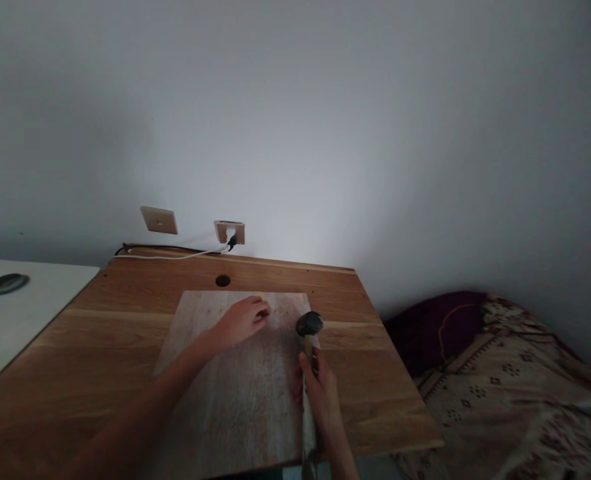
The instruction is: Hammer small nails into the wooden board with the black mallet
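My right hand (320, 387) is wrapped round the pale handle of a hammer (309, 325), just below its dark, rounded head. The head points up and away from me, near the right edge of a worn, whitish wooden board (225, 407). Over the far part of that board, my left hand (242, 319) has its fingers curled and pinched together. Whatever they may hold is too small to make out. A few tiny dark marks show on the board near this hand; whether they are holes or nails is unclear.
The board lies on a brown wooden table (385, 380) with a round cable hole (222, 281). A wall socket (230, 233) holds a plug; cables (175, 255) run along the back edge. A white surface (35, 313) adjoins on the left, patterned bedding (505, 393) on the right.
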{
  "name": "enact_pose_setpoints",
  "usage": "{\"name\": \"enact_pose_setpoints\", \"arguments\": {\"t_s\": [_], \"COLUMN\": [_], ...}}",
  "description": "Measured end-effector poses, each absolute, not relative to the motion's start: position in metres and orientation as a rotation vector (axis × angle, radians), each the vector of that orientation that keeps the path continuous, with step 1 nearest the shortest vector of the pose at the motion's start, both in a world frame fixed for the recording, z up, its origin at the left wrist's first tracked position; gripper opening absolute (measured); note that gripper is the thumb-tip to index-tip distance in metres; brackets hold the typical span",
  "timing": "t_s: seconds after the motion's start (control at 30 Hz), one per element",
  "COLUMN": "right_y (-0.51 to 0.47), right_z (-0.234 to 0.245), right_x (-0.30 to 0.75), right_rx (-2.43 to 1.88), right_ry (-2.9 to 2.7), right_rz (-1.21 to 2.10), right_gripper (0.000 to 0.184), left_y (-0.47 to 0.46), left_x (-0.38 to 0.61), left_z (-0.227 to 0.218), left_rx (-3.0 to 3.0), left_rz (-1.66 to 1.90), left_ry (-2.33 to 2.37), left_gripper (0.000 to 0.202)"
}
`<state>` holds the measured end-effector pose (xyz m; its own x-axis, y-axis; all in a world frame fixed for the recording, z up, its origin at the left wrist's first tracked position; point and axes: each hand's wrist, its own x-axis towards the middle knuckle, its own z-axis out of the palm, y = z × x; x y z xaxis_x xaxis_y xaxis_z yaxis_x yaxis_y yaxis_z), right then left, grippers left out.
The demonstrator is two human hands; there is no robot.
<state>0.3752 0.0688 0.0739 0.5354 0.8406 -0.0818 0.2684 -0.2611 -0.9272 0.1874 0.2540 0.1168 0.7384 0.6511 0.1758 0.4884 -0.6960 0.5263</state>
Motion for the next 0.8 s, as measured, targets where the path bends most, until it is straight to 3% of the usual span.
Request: {"name": "enact_pose_setpoints", "arguments": {"t_s": [0.53,0.8], "right_y": [0.068,0.066], "right_z": [0.077,0.071], "right_x": [0.371,0.372], "right_rx": [-1.774,-1.772], "right_ry": [-0.847,-0.895], "right_rz": [0.837,0.765], "right_gripper": [0.055,0.058], "left_y": [0.263,0.273], "left_x": [0.236,0.212], "left_z": [0.106,0.111], "left_rx": [2.487,2.279], "left_rz": [0.422,0.673], "left_ry": [0.817,0.894], "left_gripper": [0.026,0.032]}}
